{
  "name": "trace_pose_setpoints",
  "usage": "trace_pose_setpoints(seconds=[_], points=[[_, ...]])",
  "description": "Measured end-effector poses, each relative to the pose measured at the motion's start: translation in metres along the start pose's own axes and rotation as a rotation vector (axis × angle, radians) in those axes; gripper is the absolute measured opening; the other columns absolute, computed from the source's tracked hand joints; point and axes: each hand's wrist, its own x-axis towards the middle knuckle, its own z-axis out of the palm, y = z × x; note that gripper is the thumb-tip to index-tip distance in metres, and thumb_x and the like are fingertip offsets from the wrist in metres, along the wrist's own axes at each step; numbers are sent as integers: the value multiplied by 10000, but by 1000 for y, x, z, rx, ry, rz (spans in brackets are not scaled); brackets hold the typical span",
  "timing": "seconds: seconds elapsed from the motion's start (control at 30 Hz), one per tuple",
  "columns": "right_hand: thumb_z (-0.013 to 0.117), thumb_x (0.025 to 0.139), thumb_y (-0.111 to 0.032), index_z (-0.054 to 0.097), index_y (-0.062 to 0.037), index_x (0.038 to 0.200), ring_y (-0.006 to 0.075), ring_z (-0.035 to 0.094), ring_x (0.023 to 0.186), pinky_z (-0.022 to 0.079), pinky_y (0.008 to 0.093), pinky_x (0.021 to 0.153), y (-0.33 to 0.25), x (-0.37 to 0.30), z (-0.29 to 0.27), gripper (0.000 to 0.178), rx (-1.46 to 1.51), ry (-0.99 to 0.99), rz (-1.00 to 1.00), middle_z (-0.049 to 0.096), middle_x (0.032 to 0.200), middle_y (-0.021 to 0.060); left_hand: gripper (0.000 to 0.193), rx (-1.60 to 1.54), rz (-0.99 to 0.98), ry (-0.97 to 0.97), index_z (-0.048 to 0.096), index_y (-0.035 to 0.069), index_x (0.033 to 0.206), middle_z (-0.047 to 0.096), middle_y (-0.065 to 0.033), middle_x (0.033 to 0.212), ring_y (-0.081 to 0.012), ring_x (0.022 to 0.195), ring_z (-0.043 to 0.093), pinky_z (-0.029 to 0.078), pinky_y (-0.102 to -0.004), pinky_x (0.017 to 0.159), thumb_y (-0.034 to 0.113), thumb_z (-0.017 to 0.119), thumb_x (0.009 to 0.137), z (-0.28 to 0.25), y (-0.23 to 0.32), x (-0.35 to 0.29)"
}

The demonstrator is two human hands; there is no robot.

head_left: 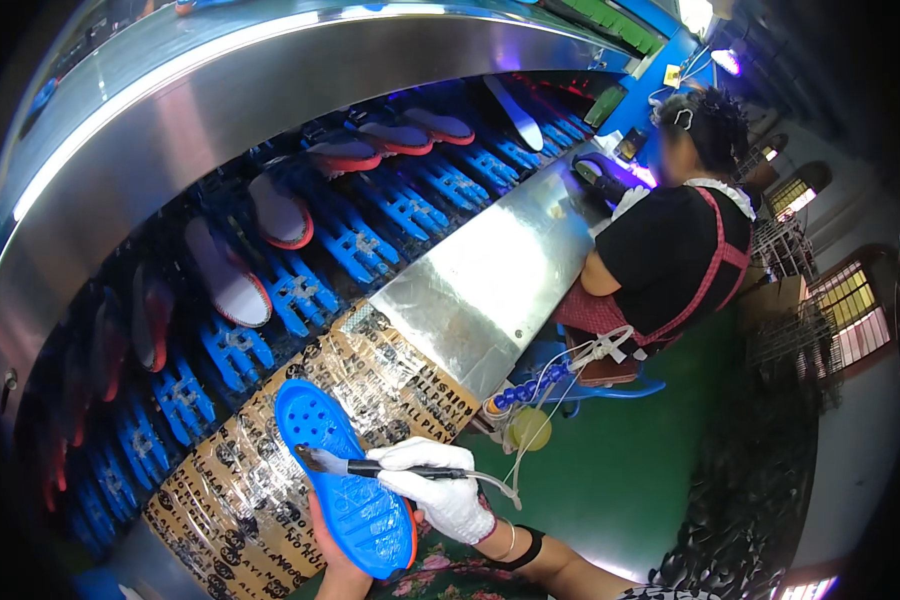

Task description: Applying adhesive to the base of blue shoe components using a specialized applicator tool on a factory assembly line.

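Note:
A bright blue shoe sole (368, 515) with a ridged inner face and several small holes toward its far end is tilted in front of me. My left hand (336, 562), bare, grips it from below and along its sides near the lower end; most of the fingers are hidden under the sole. In a white glove, my right hand (440, 492) is closed around a black-handled brush (385, 470). The brush's dark, pale-based bristles lie over the middle of the sole, seemingly touching it. A thin pale tube (500, 485) runs from the handle's back end.
Beyond the cardboard-covered bench (225, 495) runs a rack line with blue holders (355, 250), carrying several pale, red-rimmed soles (232, 285) under a metal hood (190, 110). A bare metal tabletop (470, 285) leads to a seated co-worker (670, 265). A blue segmented hose (530, 388) stands at the bench's right edge.

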Motion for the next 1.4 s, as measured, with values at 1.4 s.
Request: trace_pose_setpoints(seconds=[1.4], points=[[803,780,5,758,-3,972,179,715,903,568,310,806,-51,-62,-7,197,-278,-83,-572,752,989,117,850,-125,-49,-492,309,90,1557,429,-177,1538,-381,1374,463,356,-579,1152,689,431,967,17,-28,-45]])
